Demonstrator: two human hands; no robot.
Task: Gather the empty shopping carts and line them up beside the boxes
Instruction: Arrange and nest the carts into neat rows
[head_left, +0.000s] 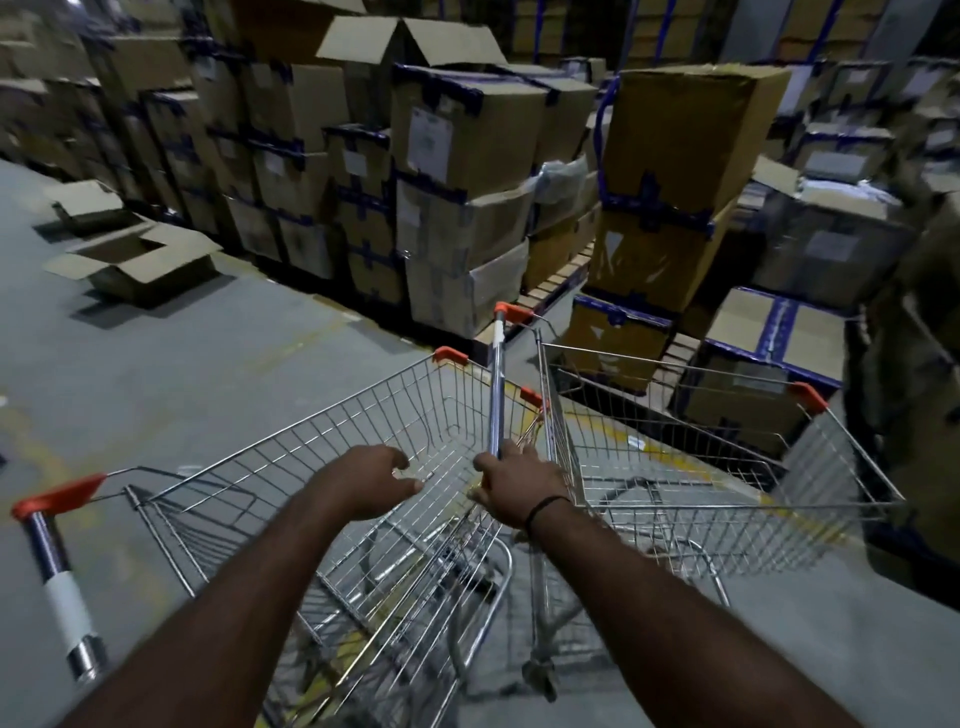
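Two empty wire shopping carts stand side by side on the grey floor. The left cart (291, 467) has its chrome handle with orange caps at the far left. The right cart (727, 467) lies nearer the stacked cardboard boxes (462, 208), and its handle (497, 374) runs away from me between the two baskets. My right hand (519, 483) grips the near end of that handle. Over the left cart's basket my left hand (374, 480) hovers with loosely curled fingers, holding nothing.
Taped boxes on pallets fill the back and the right side. A low box (774, 332) sits just beyond the right cart. Open empty cartons (135, 260) lie on the floor at the left. Bare concrete with faded yellow lines spreads to the left.
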